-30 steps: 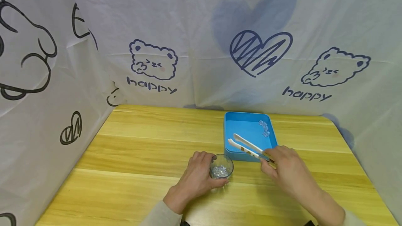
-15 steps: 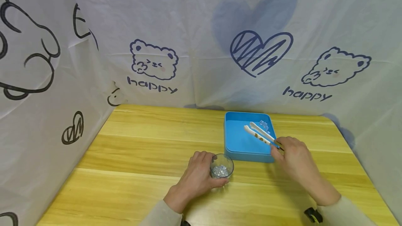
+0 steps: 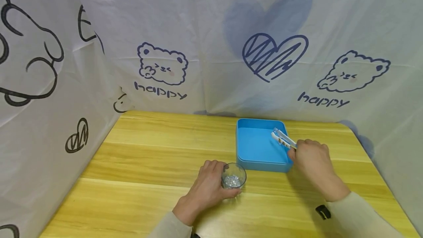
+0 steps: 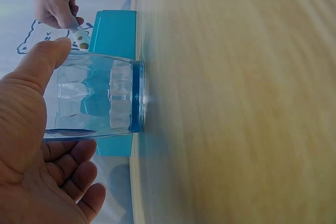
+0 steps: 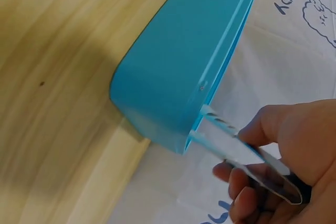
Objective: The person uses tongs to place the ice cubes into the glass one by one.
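Note:
My left hand (image 3: 211, 183) holds a small clear glass (image 3: 234, 173) upright on the table, thumb on one side and fingers on the other. Clear pieces lie at the bottom of the glass, also visible through its wall in the left wrist view. My right hand (image 3: 312, 161) grips small white-tipped tongs (image 3: 283, 140) with a brown pattern. Their tips reach into the right part of a shallow blue box (image 3: 254, 144), at the clear cubes (image 3: 275, 130). The tongs and hand largely cover those cubes. In the right wrist view, the box wall (image 5: 163, 61) hides the tong tips.
The box stands just beyond the glass, toward the back of the wood-grain table (image 3: 148, 150). Behind it hangs a pale printed cloth (image 3: 211, 76), with more cloth at both sides. A black strap (image 3: 323, 212) shows by the right sleeve.
My right hand has carried the tongs rightward and away from me, from above the box's near edge to the cubes at its right. The tong arms look closer together. My left hand and glass stay put.

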`<state>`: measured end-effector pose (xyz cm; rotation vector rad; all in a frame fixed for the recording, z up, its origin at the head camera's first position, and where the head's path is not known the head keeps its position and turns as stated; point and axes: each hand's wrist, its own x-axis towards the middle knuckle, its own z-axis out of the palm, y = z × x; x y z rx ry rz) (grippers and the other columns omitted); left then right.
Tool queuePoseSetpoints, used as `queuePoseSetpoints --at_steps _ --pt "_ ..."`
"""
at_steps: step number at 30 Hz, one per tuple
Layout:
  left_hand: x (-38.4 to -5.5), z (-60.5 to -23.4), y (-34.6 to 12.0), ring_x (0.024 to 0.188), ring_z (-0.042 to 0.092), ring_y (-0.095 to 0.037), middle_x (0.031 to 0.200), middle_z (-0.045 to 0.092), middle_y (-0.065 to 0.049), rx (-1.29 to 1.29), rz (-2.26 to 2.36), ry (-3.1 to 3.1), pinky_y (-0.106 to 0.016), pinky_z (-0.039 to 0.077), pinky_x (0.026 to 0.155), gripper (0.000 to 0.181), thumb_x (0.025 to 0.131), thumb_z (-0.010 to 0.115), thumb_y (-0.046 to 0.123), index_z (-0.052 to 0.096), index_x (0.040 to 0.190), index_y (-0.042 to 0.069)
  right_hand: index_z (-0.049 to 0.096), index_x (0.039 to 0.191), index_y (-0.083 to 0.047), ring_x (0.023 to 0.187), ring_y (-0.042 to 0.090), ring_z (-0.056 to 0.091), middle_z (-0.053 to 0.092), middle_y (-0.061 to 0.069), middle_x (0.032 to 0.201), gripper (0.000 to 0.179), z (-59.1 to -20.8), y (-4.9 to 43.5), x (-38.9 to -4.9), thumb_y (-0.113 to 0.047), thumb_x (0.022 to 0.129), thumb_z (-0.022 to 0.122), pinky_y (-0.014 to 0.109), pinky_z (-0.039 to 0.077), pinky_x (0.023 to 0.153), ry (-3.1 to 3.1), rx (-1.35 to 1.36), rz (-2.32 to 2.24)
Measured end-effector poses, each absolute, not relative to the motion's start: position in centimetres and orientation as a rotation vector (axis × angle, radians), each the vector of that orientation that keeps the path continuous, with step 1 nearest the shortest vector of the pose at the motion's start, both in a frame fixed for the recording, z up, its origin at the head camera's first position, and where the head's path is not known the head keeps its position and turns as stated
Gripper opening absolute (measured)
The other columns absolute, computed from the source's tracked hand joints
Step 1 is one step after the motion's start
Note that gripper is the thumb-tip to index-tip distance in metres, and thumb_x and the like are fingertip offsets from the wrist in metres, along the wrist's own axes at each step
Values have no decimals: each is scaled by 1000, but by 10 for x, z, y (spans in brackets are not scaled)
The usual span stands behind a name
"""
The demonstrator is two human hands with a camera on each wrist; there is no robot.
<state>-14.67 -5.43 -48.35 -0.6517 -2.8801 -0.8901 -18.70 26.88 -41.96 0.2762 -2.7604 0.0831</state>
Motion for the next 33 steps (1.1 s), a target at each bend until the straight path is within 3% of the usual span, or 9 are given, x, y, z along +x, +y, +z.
queuePoseSetpoints --at_steps 13,33 --pt "-146 -484 -55 110 55 -21 118 67 -4 -656 -884 -2874 -39 47 97 76 78 88 59 64 129 8 48 62 -5 57 30 48 48 9 60 41 -422 258 -195 -17 96 68 47 42 57 -2848 237 -37" --pt "-147 -485 -55 110 55 -21 119 67 -3 -652 -870 -2871 -39 47 97 77 77 88 59 63 130 8 45 61 -7 55 29 47 47 9 58 40 -429 247 -196 -15 95 66 46 42 56 -2827 209 -58"
